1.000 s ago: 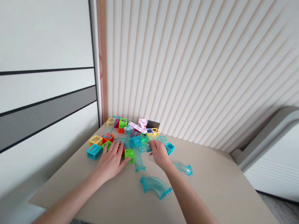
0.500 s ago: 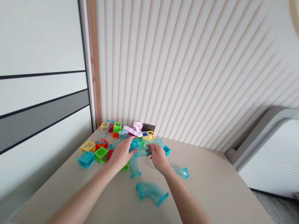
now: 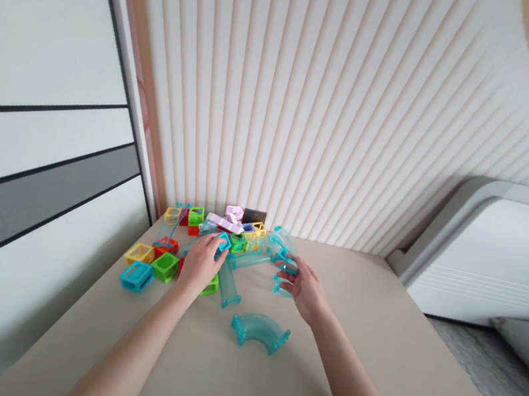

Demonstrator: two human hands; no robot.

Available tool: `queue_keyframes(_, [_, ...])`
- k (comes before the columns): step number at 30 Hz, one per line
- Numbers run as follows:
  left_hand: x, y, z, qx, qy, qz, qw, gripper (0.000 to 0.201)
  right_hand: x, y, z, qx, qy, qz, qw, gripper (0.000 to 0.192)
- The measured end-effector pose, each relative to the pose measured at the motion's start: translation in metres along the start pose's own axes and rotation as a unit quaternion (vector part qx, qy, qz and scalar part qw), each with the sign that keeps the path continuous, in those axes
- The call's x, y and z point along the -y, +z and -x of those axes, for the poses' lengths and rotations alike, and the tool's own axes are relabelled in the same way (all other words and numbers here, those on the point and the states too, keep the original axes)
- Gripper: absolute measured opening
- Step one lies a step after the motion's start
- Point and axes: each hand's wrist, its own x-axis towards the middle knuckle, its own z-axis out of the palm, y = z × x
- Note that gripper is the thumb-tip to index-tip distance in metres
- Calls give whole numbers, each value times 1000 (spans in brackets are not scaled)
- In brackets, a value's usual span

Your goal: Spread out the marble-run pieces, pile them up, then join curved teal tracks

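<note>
A heap of coloured plastic frame cubes and clear teal tube pieces lies at the back left of the beige table [image 3: 371,351]. My left hand [image 3: 197,264] rests on the heap, its fingers closed on a teal frame cube [image 3: 223,243]. My right hand [image 3: 306,287] holds a curved clear teal tube [image 3: 285,255] just right of the heap. A straight teal tube [image 3: 228,284] lies between my hands. A curved teal tube [image 3: 259,330] lies alone on the table nearer to me.
Yellow [image 3: 139,252], green [image 3: 164,266] and teal [image 3: 136,275] cubes lie at the heap's left edge. Pale pink blocks [image 3: 228,217] and a dark block [image 3: 253,216] sit against the ribbed wall [image 3: 311,98]. A white and grey unit [image 3: 501,265] stands to the right.
My left hand moved up from the table onto the heap and took a teal cube. My right hand shifted right and lifted a curved tube. The view swung a little left.
</note>
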Motion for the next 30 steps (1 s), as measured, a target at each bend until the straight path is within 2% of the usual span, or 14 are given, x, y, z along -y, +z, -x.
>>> queue_keyframes(3, [0, 4, -1, 23, -8, -2, 1000, 14, -3, -13, 15, 27, 13, -66, 997, 30])
queue_keyframes(6, [1, 7, -1, 42, -12, -3, 999, 14, -4, -19, 22, 40, -2, -80, 996, 33])
queue_keyframes(10, [2, 9, 0, 70, -16, -13, 997, 18, -10, -19, 25, 46, -27, -41, 998, 44])
queue_keyframes(13, [-1, 6, -1, 61, -15, -27, 998, 29, -18, -17, 24, 51, -109, 43, 992, 49])
queue_keyframes(15, [-7, -1, -1, 31, 1, -16, 999, 38, -23, -18, 25, 46, -210, 157, 964, 45])
queue_keyframes(16, [-11, -5, 0, 16, 15, 8, 1000, 41, -25, -19, 26, 45, -264, 228, 936, 41])
queue_keyframes(18, [-23, -14, 4, 13, 41, 97, 994, 46, -25, -21, 30, 57, -351, 360, 863, 34])
queue_keyframes(20, [-36, -21, 12, 55, 44, 225, 972, 53, -24, -21, 34, 82, -404, 442, 796, 34])
queue_keyframes(23, [-55, -24, 24, 114, -31, 399, 909, 61, -21, -22, 38, 101, -458, 477, 743, 41])
queue_keyframes(27, [-70, -21, 29, 156, -167, 494, 838, 60, -19, -24, 40, 104, -492, 478, 720, 48])
queue_keyframes(30, [-74, -20, 28, 173, -208, 539, 798, 55, -22, -24, 41, 94, -494, 465, 728, 47])
